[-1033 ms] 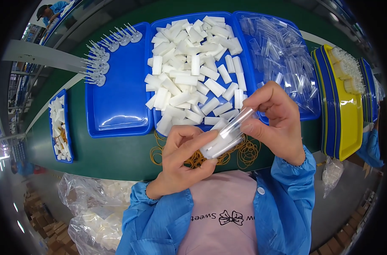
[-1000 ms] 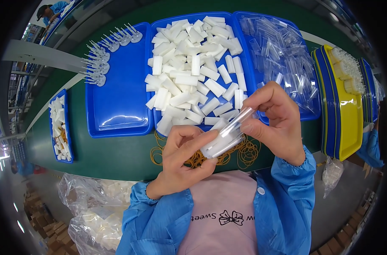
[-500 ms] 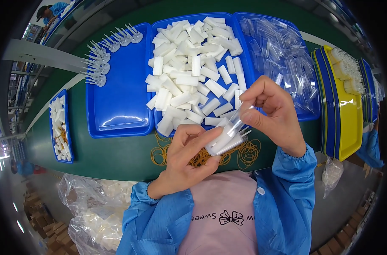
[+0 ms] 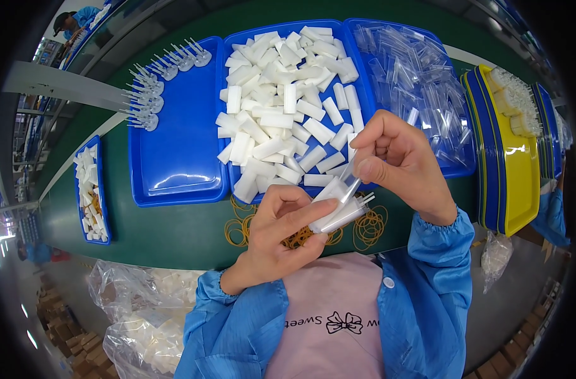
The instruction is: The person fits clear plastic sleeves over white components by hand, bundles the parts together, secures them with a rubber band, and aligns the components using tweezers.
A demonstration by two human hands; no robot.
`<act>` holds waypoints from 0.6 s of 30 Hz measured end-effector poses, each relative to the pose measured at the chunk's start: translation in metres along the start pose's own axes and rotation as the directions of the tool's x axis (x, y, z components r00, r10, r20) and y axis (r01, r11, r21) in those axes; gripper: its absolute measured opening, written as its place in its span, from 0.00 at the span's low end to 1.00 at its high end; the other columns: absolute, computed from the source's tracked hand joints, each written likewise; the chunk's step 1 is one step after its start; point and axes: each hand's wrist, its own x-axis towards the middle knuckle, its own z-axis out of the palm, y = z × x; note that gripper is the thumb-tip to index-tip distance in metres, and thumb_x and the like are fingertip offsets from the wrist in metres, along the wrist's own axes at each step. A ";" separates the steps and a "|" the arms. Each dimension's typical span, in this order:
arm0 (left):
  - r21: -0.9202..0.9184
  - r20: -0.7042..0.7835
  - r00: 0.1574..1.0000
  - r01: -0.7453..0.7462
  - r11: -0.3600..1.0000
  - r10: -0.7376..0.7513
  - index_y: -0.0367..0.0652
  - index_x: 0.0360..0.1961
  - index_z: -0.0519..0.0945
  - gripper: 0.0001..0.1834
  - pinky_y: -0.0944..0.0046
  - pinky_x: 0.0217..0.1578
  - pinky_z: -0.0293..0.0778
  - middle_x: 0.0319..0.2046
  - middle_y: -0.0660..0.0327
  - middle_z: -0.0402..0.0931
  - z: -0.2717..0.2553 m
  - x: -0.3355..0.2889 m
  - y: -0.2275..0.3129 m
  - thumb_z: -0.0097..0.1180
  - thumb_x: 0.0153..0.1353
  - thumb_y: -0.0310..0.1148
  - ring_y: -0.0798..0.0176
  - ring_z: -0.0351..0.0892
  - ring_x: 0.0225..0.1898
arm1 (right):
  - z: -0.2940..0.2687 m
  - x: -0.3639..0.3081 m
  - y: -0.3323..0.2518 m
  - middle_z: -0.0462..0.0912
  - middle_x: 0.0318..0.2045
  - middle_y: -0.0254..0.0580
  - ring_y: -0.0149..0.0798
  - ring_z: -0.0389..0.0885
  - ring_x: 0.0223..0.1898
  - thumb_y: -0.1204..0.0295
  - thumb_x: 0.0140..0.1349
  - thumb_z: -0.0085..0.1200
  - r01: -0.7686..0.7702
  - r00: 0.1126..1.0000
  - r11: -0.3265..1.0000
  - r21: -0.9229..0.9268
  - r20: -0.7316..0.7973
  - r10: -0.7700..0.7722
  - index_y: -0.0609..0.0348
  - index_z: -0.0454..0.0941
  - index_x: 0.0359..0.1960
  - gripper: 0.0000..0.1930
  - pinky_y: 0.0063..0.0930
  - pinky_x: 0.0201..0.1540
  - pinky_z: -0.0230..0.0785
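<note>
My left hand is closed around a small bundle of white blocks, thumb beneath and index finger on top. Thin white tubes stick out of the bundle's right end. Between thumb and forefinger, my right hand pinches the upper end of a clear plastic sleeve. The sleeve's lower end meets the bundle; how far it reaches among the blocks is hard to make out. Beneath both hands, tan rubber bands lie on the green table.
Ahead stand blue trays of white blocks and clear sleeves. The left blue tray has finished-looking tube clusters along its edge. A small tray sits far left, a yellow tray stack right. A plastic bag lies below.
My right hand has shifted slightly up and left with the clear sleeve, which now stands more steeply. The bundle in my left hand has moved a little rightward.
</note>
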 end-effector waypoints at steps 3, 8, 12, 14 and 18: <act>0.024 -0.006 0.999 -0.038 0.999 0.038 0.40 0.47 0.78 0.25 0.69 0.34 0.73 0.37 0.58 0.63 0.000 0.002 0.000 0.59 0.42 0.19 0.66 0.70 0.34 | -0.002 0.001 -0.001 0.75 0.25 0.32 0.21 0.73 0.27 0.66 0.57 0.59 -0.029 1.000 0.999 0.033 0.008 0.029 0.60 0.70 0.37 0.13 0.14 0.31 0.66; 0.057 -0.009 0.999 -0.033 0.998 0.033 0.40 0.48 0.78 0.25 0.69 0.34 0.72 0.37 0.58 0.63 0.000 0.000 -0.001 0.59 0.43 0.21 0.65 0.69 0.34 | -0.003 0.004 0.003 0.76 0.25 0.31 0.20 0.73 0.27 0.67 0.57 0.59 -0.081 0.996 0.993 0.080 0.032 0.079 0.61 0.71 0.37 0.13 0.13 0.31 0.66; 0.111 0.008 1.000 -0.010 0.994 0.009 0.39 0.48 0.78 0.23 0.69 0.34 0.72 0.37 0.58 0.63 -0.001 0.000 -0.002 0.58 0.46 0.23 0.66 0.69 0.35 | 0.001 0.002 0.009 0.74 0.26 0.31 0.21 0.71 0.28 0.71 0.55 0.60 0.034 0.999 0.997 -0.064 -0.037 -0.036 0.62 0.72 0.36 0.12 0.15 0.31 0.65; 0.106 0.015 1.000 0.011 0.994 -0.012 0.39 0.48 0.78 0.23 0.69 0.35 0.72 0.37 0.58 0.63 -0.004 0.000 -0.005 0.57 0.46 0.23 0.66 0.69 0.35 | 0.005 0.000 0.008 0.72 0.26 0.31 0.22 0.70 0.28 0.76 0.52 0.61 0.226 0.966 0.921 -0.318 -0.048 -0.253 0.63 0.72 0.36 0.11 0.17 0.32 0.65; 0.032 0.013 1.000 0.021 0.999 -0.021 0.39 0.47 0.78 0.22 0.69 0.36 0.72 0.38 0.57 0.63 -0.004 -0.002 -0.005 0.57 0.47 0.22 0.65 0.70 0.35 | 0.007 -0.002 0.003 0.73 0.26 0.31 0.21 0.70 0.29 0.75 0.54 0.60 0.212 0.970 0.928 -0.307 -0.052 -0.239 0.62 0.71 0.36 0.11 0.16 0.32 0.65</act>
